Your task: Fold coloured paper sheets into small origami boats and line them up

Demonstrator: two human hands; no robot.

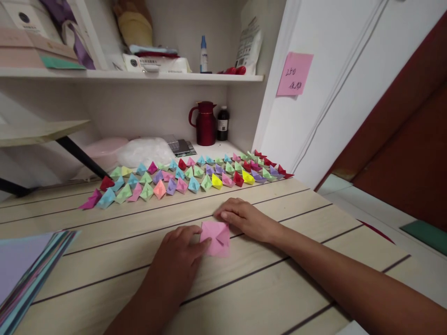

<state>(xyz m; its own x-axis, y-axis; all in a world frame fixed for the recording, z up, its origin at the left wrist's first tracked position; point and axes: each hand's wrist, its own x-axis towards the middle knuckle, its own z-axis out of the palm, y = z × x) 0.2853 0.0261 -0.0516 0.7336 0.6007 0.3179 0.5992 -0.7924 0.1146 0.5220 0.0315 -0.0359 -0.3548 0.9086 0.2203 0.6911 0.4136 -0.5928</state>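
Observation:
A square of pink origami paper (213, 249) lies on the table with a folded flap and a crease at its right side. My left hand (179, 251) holds its left edge, with the thumb pressed on top and the index finger by the upper left corner. Just beyond the upper right corner, my right hand (244, 217) rests on the table. Its fingers are stretched and slightly bent, and the thumb tip is close to the paper; whether it touches cannot be told. Several rows of folded paper boats (193, 184) in many colours stand farther back.
A stack of coloured paper sheets (26, 265) lies at the left. Behind the boats are a red jug (206, 124), a dark bottle (222, 123) and a white plastic bag (145, 152). A shelf (115, 76) runs above; a pink note (295, 74) hangs at right.

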